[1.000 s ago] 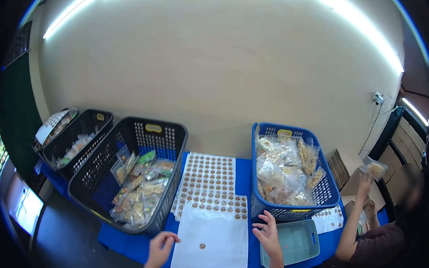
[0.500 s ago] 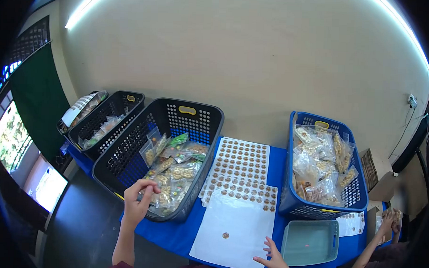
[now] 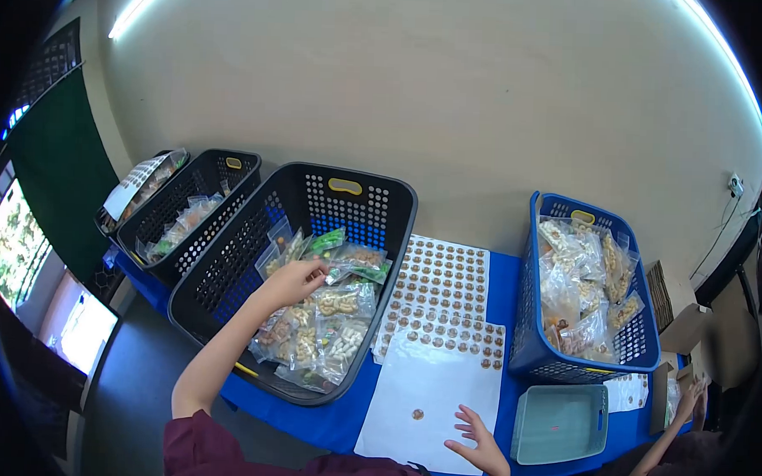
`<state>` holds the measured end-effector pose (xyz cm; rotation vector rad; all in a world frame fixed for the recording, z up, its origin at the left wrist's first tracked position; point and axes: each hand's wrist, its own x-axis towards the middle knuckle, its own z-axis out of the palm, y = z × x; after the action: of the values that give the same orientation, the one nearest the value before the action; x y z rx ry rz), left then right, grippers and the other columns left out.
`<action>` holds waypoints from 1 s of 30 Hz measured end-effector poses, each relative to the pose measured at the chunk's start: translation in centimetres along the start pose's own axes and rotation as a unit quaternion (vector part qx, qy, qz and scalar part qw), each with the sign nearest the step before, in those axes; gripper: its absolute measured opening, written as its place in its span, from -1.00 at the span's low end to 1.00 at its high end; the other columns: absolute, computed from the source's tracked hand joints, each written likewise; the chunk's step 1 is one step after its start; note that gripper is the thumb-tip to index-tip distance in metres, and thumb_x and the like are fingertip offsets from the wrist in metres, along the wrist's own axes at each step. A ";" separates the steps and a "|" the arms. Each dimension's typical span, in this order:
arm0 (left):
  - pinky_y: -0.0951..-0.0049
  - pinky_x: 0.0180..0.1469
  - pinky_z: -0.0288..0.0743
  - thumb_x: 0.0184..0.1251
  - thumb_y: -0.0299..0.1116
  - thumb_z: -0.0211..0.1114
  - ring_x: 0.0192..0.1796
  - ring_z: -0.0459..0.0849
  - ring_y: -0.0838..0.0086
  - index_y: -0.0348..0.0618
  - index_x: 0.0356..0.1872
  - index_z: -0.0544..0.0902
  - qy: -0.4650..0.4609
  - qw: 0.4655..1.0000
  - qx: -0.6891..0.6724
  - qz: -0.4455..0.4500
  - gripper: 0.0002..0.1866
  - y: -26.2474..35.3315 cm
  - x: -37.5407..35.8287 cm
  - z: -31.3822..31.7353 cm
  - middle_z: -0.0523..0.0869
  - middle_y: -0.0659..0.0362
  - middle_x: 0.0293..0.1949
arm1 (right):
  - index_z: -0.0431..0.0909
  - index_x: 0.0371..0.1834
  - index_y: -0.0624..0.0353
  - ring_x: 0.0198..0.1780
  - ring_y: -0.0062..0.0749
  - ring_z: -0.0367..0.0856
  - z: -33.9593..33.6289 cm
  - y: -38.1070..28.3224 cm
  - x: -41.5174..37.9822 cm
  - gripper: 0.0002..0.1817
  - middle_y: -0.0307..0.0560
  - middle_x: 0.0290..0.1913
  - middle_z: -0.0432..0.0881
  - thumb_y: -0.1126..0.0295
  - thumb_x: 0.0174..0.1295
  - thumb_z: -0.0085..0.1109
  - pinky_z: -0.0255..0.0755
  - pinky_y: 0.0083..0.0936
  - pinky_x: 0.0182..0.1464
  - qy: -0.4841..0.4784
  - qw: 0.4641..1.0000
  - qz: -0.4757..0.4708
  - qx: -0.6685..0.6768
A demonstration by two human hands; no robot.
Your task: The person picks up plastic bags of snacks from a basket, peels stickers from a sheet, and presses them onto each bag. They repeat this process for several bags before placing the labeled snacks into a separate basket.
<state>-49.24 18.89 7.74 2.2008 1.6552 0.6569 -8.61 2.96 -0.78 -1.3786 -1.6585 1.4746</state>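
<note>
My left hand (image 3: pixel 297 281) reaches over the large dark basket (image 3: pixel 196 303), its fingers bent together above the plastic packets (image 3: pixel 338 300) inside; whether something small is between the fingertips is hidden. My right hand (image 3: pixel 478 444) hovers at the lower right part of a white sticker sheet (image 3: pixel 435 374), fingers spread and holding nothing. One round brown sticker (image 3: pixel 418 414) remains on the sheet's lower part, with rows of them along its top. More sticker sheets (image 3: pixel 441 278) lie behind it.
A blue basket (image 3: pixel 525 327) full of packets stands at the right, behind a grey-green tray (image 3: pixel 561 422). Two more dark baskets (image 3: pixel 136 267) (image 3: pixel 113 222) are at the left. At the far right, a co-worker's hands (image 3: pixel 692 402) are beside a cardboard box (image 3: pixel 663 390).
My left hand has moved forward and right, deeper over the packets in the dark basket. My right hand stays near the sheet, fingers still spread. The whole view has shifted slightly.
</note>
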 end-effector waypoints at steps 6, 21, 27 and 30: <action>0.25 -0.24 0.42 -0.05 -0.17 0.17 -0.28 0.58 0.18 -0.22 -0.22 0.50 -0.210 0.956 0.179 -0.094 -0.61 -12.3 0.1 5.1 0.60 -0.05 -0.36 | 0.04 0.19 0.22 0.09 0.08 0.26 2.2 4.7 -0.3 -0.08 0.36 0.10 0.19 -0.04 -0.19 0.24 0.18 -0.24 0.09 0.055 0.955 0.041 -0.289; 0.30 0.01 0.30 -0.03 0.39 -0.16 -0.05 0.48 0.10 -0.34 -0.06 0.43 -0.378 0.898 0.117 -0.193 -0.13 -14.5 2.4 14.6 0.52 -0.13 -0.14 | 0.11 0.15 0.29 0.12 0.05 0.22 10.7 4.8 -3.8 -0.20 0.27 0.08 0.26 0.16 -0.14 0.25 0.15 -0.31 0.13 0.169 0.956 0.116 -0.210; 0.28 -0.06 0.35 -0.08 0.26 0.11 -0.17 0.53 0.09 -0.45 -0.21 0.47 -0.283 0.950 0.067 -0.111 -0.22 -15.4 -3.1 20.6 0.55 -0.19 -0.28 | 0.15 0.13 0.31 0.10 0.03 0.26 12.0 4.7 -5.9 -0.25 0.27 0.06 0.29 0.11 -0.09 0.19 0.16 -0.34 0.12 0.199 0.952 0.161 -0.167; 0.32 -0.12 0.39 -0.13 0.17 0.24 -0.19 0.52 0.19 -0.41 -0.27 0.49 -0.290 0.910 -0.169 -0.242 -0.31 -16.8 -1.9 21.9 0.57 -0.12 -0.29 | 0.16 0.12 0.32 0.10 0.03 0.26 12.9 5.0 -6.7 -0.26 0.28 0.05 0.30 0.08 -0.06 0.16 0.16 -0.34 0.11 0.200 0.942 0.205 -0.177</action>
<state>-51.76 22.44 -19.56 1.4534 1.5236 0.1113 -15.92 -8.86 -7.35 -2.1640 -1.4706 1.0144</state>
